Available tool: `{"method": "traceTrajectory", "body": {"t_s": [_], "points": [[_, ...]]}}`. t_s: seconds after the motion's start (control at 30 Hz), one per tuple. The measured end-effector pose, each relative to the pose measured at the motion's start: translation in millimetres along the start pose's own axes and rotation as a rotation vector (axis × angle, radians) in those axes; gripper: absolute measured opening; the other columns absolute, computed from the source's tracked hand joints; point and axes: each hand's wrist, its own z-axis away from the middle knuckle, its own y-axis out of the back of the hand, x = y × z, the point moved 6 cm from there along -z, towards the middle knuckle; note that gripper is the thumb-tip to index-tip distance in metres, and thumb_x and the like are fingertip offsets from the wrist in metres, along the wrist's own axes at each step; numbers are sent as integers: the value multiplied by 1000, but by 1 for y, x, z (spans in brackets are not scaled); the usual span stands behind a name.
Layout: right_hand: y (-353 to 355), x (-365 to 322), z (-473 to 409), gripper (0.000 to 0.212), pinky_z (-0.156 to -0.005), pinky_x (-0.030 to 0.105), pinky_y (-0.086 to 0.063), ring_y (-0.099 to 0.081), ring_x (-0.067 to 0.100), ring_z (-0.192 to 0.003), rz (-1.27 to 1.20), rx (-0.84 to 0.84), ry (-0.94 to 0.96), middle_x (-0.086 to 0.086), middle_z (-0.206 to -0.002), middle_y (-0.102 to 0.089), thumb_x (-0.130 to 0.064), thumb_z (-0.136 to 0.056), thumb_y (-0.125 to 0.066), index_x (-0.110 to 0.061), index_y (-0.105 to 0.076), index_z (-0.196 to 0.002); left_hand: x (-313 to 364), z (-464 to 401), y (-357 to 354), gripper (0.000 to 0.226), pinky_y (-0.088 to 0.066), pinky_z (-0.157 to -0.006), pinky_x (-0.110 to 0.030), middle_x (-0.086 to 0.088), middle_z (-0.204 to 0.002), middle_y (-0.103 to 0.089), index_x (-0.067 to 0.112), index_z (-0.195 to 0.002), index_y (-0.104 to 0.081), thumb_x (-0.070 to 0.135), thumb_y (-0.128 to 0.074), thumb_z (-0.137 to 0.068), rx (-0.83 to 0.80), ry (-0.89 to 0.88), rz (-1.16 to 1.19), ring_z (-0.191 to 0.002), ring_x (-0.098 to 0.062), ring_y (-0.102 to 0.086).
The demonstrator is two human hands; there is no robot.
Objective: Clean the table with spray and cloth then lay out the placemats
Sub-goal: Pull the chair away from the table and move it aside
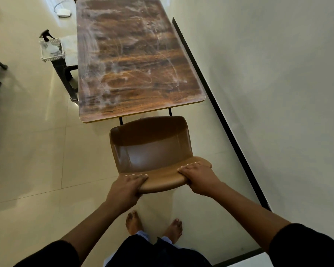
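A dark wood-grain table [135, 58] stretches away from me, its top smeared with whitish streaks. A brown chair [152, 149] stands at its near end, seat facing the table. My left hand [126, 187] grips the left part of the chair's backrest top, fingers curled over the edge. My right hand [198, 177] grips the right part of the same edge. A spray bottle [48, 43] with a black trigger sits in a white basket [51, 53] on a stool left of the table. No cloth or placemats are visible.
A pale wall [268, 93] with a black skirting strip runs close along the table's right side. The stool [68, 62] with the basket stands against the table's left edge. A white device [64, 12] with a cable lies on the tiled floor at the far left. My bare feet [154, 224] stand behind the chair.
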Motion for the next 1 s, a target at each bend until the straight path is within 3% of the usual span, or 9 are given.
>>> {"method": "traceTrajectory", "body": {"t_s": [0.1, 0.23, 0.37, 0.5, 0.7, 0.87, 1.0], "points": [[5, 7, -4, 46, -111, 40, -43, -60, 20, -127, 94, 56, -19, -3, -137, -66, -20, -93, -69, -28, -61, -138, 1, -4, 1, 83, -64, -71, -40, 1, -120, -81, 29, -135, -74, 13, -100, -57, 52, -36, -17, -101, -28, -77], [8, 10, -6, 43, -99, 39, -51, -67, 19, -114, 159, 76, -13, -6, -122, -73, -20, -84, -74, -30, -69, -125, 4, -4, 9, 85, -63, -61, -33, 3, -113, -82, 27, -130, -77, 4, -98, -50, 56, -55, 11, -93, -24, -80], [9, 7, -3, 41, -96, 37, -50, -66, 19, -107, 133, 137, -31, -6, -115, -74, -13, -85, -69, -30, -71, -122, 6, -4, 14, 77, -63, -76, -37, 1, -129, -78, 29, -143, -70, 0, -84, -73, 57, -81, 2, -109, -26, -77], [4, 2, -1, 43, -92, 36, -48, -66, 19, -103, 110, 174, -60, -6, -109, -74, -7, -83, -65, -31, -72, -118, 3, 1, 14, 78, -63, -71, -36, 1, -123, -81, 29, -137, -74, -2, -89, -67, 45, -66, 21, -102, -25, -79], [4, -4, -6, 45, -97, 35, -48, -66, 18, -109, 102, 184, -69, -8, -115, -74, -8, -85, -66, -33, -72, -122, -3, 3, 21, 73, -59, -94, -41, 1, -147, -69, 34, -152, -60, 1, -73, -88, 122, -62, 10, -131, -28, -67], [17, -1, -9, 54, -95, 34, -49, -66, 18, -115, 49, 143, -72, -8, -122, -73, -11, -84, -70, -38, -70, -131, -6, -2, 22, 71, -53, -100, -35, 5, -158, -58, 36, -161, -47, 11, -66, -97, 82, -76, 31, -139, -23, -59], [12, 1, -8, 59, -102, 34, -47, -62, 16, -123, -9, 61, -109, -8, -132, -70, -24, -84, -76, -40, -63, -139, -7, -9, 14, 72, -48, -106, -34, 7, -163, -52, 35, -165, -39, 30, -70, -99, -64, -82, 15, -142, -20, -54]]}}
